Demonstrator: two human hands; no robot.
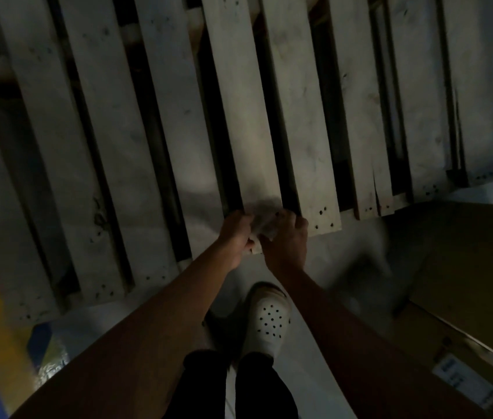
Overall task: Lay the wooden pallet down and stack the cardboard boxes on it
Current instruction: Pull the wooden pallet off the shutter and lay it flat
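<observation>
Pallet point(239, 101): it fills most of the view, with the slat side facing me. I judge it is not yet flat on the floor point(339, 249), because I hold its near edge and see the floor under that edge.
Pallet direction: the slats run away from me, and their far ends lean a little to the left. The near edge goes across, lower on the left and higher on the right. I cannot tell which side is the long one, because the far part is cut off.
Cardboard box point(465, 252): it lies on the right, just beside the near right corner of the pallet.
Shoe point(269, 322): my white shoe stands on the floor, near below the edge I hold.
Left grip point(236, 234): fingers curled around the end of one middle slat.
Right grip point(284, 237): it holds the same slat end, just beside the left one.
Risk, foot: if the slat slips from me, the edge may fall on my shoe.
Risk, twist: both grips are on one slat, so the pallet may turn sideways.
Risk, box: the right corner may hit the box when lowered.
Risk, wood: a slat end on the right looks split and may break.
</observation>
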